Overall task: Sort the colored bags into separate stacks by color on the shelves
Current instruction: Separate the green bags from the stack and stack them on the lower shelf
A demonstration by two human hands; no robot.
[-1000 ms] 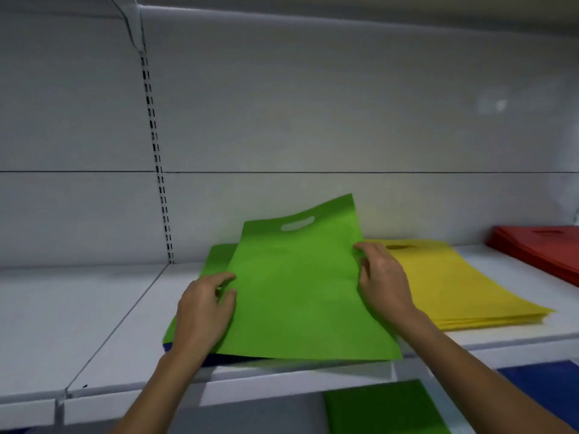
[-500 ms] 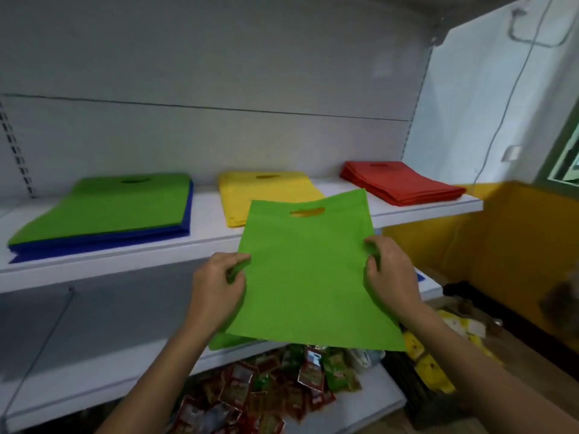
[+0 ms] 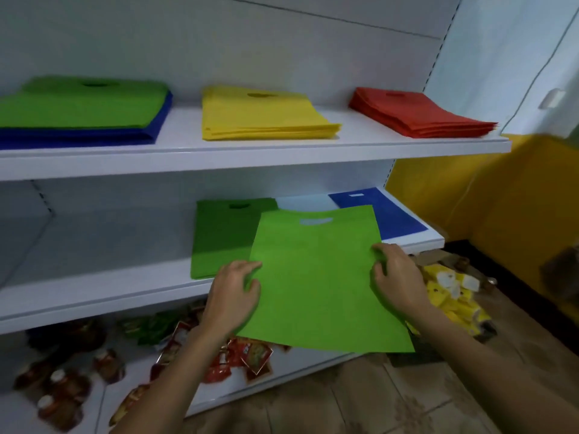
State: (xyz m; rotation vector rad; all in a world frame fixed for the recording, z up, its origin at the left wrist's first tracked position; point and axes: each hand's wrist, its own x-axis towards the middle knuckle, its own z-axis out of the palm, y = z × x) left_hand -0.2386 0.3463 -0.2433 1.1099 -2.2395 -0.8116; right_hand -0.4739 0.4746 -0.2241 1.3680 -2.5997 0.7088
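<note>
The middle shelf (image 3: 94, 286) carries a green stack (image 3: 222, 236) towards its left and a single blue bag (image 3: 394, 217) at its right end. On the upper shelf (image 3: 250, 158) sit a yellow stack (image 3: 263, 114), a red stack (image 3: 419, 114), and at far left a mixed pile (image 3: 78, 137) with green lying on blue.

The held green bag (image 3: 316, 277) hangs in the air just in front of the middle shelf. In this view it overlaps the near right corner of the green stack and sits a little right of it.

The step looks like laying this bag on the green stack. To do it well, shift it left and away until its edges line up with the stack, keep it taut and flat, and lower the far end first so nothing below gets dragged.

The left hand (image 3: 233, 296) grips the bag's left edge and the right hand (image 3: 396, 281) its right edge, fingers curled on the fabric.

The bag's long axis runs near to far. Its handle cutout (image 3: 315, 221) points at the shelf back, matching the stack, and its bottom edge is nearest the person.
</note>
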